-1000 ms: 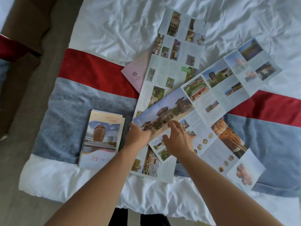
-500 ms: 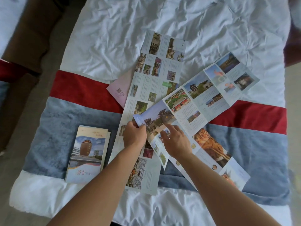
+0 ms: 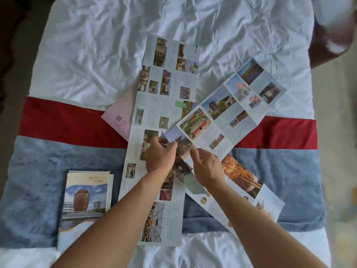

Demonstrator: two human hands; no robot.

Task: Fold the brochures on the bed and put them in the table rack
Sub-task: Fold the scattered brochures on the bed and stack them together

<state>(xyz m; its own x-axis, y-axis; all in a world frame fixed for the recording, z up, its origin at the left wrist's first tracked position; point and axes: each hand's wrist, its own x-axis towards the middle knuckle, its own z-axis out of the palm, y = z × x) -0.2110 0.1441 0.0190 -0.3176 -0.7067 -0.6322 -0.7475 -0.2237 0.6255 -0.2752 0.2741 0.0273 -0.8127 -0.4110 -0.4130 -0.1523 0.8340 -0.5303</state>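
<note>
Two unfolded brochures cross on the bed. The long upright brochure runs from the white sheet down to the bed's near edge. Over it lies the slanted brochure with temple photos, reaching to the upper right. My left hand pinches the slanted brochure's lifted left corner. My right hand pinches the same sheet just to the right, where its lower panel bends up. A folded stack of brochures with a brown jar on its cover lies at the lower left. A pink leaflet pokes out from under the upright brochure.
The bed has a creased white sheet and a red and grey-blue runner across it. Floor shows along the left edge, and a dark red chair with something white on it stands at the upper right. No rack is in view.
Both hands have lifted the slanted brochure's left panel off the bed and begun bending it over. The camera has moved closer and shifted, so the brochures sit lower in view.
</note>
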